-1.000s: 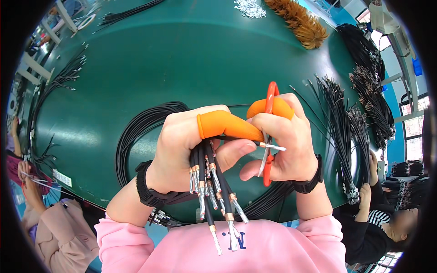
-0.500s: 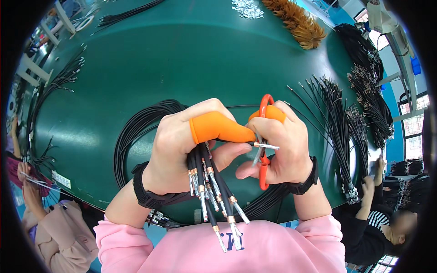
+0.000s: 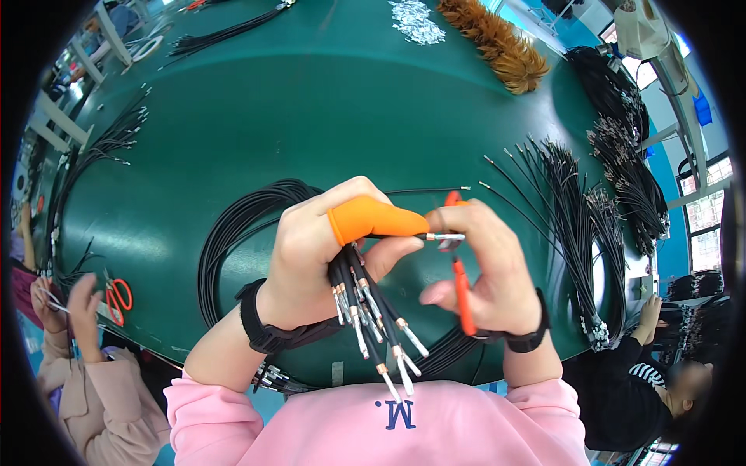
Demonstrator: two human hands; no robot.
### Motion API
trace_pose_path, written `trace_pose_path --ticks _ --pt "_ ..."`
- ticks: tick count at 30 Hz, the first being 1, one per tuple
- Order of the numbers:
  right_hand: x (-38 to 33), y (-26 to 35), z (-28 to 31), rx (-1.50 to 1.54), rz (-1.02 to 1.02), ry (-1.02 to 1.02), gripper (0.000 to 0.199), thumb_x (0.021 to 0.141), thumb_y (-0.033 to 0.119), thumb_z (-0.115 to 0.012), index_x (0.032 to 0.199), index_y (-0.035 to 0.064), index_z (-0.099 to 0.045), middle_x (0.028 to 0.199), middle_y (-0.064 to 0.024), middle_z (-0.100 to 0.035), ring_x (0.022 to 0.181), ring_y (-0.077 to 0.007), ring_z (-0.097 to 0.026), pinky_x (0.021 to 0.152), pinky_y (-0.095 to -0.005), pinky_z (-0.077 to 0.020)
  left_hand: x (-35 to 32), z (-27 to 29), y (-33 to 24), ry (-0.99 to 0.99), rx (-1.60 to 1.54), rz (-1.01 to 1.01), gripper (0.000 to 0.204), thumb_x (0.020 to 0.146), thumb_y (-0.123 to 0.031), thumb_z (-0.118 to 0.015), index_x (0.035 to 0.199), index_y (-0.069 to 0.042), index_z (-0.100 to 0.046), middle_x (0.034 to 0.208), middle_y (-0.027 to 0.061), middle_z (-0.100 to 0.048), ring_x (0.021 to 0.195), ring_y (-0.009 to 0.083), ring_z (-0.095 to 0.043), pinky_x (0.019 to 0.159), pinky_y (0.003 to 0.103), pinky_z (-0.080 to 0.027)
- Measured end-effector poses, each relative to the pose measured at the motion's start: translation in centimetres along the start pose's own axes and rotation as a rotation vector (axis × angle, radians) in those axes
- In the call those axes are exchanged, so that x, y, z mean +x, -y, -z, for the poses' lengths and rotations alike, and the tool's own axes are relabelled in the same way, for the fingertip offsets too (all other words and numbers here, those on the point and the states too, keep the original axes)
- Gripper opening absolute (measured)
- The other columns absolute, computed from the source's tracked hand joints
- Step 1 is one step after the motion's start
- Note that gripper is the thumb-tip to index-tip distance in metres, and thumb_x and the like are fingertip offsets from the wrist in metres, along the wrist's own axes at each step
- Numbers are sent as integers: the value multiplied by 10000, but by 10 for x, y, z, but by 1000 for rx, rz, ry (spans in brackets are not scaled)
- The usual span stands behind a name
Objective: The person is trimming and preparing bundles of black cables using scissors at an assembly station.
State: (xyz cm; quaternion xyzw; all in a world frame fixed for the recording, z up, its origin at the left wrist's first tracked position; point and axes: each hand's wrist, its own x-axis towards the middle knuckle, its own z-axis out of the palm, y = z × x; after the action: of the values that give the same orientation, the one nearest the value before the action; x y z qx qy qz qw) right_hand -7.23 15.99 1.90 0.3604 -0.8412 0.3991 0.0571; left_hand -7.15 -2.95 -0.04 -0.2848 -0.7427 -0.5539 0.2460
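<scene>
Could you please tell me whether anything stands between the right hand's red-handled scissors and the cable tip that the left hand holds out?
Nothing visible does: the red-handled scissors in the right hand are close by the cable tip held out by the left hand.

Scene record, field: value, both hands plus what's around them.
left_hand: left hand, orange finger cot, gripping black cables
cable_ends: stripped, silvery strands, coppery rings; most hang down, one points right
right_hand: right hand, holding red-handled scissors by that end
blade_contact: cannot tell
surface: green table
table_left: black cable coil beside left hand
table_right: black cable bundles
table_far: whitish scrap pile, brown fluffy bundle
co-workers: one each side
</scene>
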Motion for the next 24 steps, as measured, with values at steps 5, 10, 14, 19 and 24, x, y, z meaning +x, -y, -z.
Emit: trace_pose_path --ticks 5,10,14,19,24 --pt "-3 -3 12 382 94 -407 371 623 0 -769 925 50 -560 887 -79 -609 732 -140 -521 655 -239 -407 3 1 -1 78 20 29 196 721 -148 -717 758 13 -610 616 39 -506 502 124 -477 462 226 -359" --pt "4 -4 4 326 158 -377 324 599 -24 -774 846 53 -580 774 -38 -610 653 -142 -501 596 -247 -382 0 3 2 71 17 27 190 714 -149 -717 763 8 -622 584 31 -482 459 118 -442 434 227 -329" --pt "5 8 5 252 161 -344 338 525 -118 -678 798 64 -599 727 -27 -596 622 -158 -499 551 -250 -397 1 1 -3 142 -5 43 145 692 -73 -701 776 14 -622 611 59 -498 478 148 -466 443 252 -348" --pt "13 8 7 -33 280 -120 374 456 -49 -630 781 137 -627 694 19 -584 620 -181 -501 524 -275 -420 2 3 -2 156 -26 76 130 675 2 -684 779 34 -613 630 93 -524 508 192 -517 460 273 -395" --pt "-2 -6 6 -28 178 -294 251 471 41 -668 680 180 -657 697 60 -602 637 -174 -502 577 -268 -428 2 3 1 103 -49 74 126 696 -16 -687 803 15 -626 601 62 -471 477 136 -417 443 248 -321"
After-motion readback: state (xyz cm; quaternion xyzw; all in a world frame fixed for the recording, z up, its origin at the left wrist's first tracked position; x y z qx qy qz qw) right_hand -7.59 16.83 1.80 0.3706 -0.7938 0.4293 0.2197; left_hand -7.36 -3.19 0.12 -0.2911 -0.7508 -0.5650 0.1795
